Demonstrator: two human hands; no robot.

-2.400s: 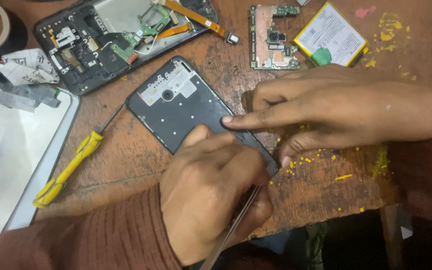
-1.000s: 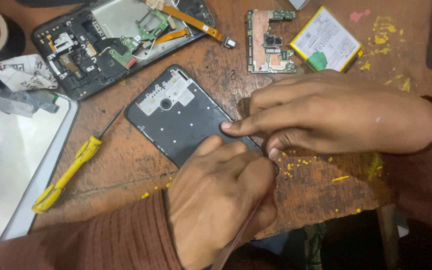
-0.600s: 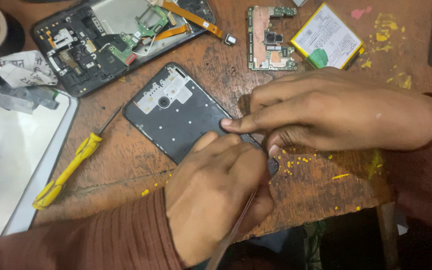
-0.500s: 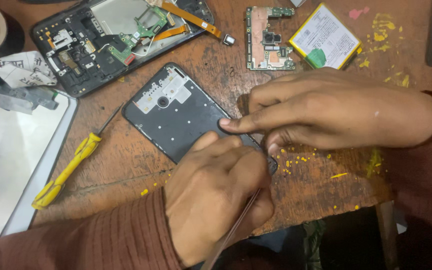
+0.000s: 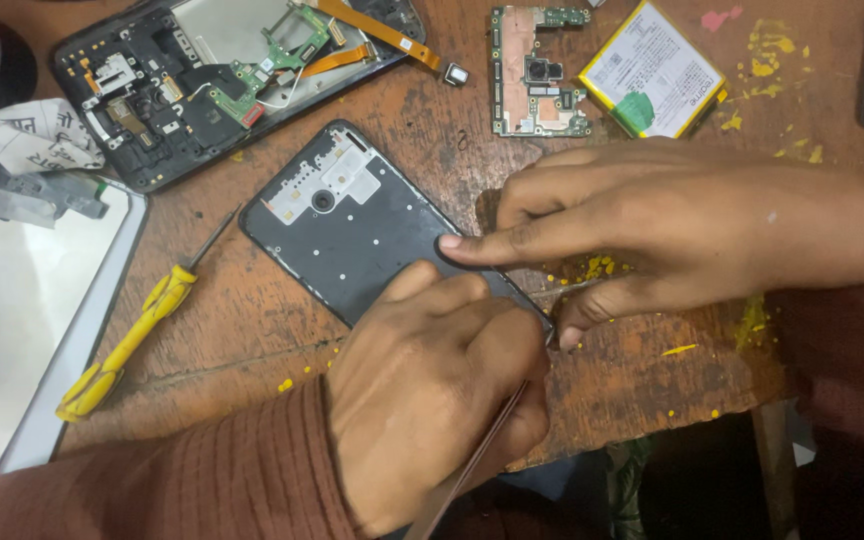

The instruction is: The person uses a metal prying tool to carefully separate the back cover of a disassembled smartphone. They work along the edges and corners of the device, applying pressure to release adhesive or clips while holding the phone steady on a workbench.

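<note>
Both hands (image 5: 432,390) (image 5: 672,235) pin the phone frame (image 5: 352,225) (tweezers (image 5: 467,465) in left grip).

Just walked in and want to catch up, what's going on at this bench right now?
A person is working on a dark phone back frame lying on a wooden table. The right hand presses an index finger onto the frame's edge, while the left hand grips a thin metal tool at the frame's lower corner. A yellow screwdriver lies untouched to the left. Behind are an opened phone body, a loose circuit board and a battery.
</note>
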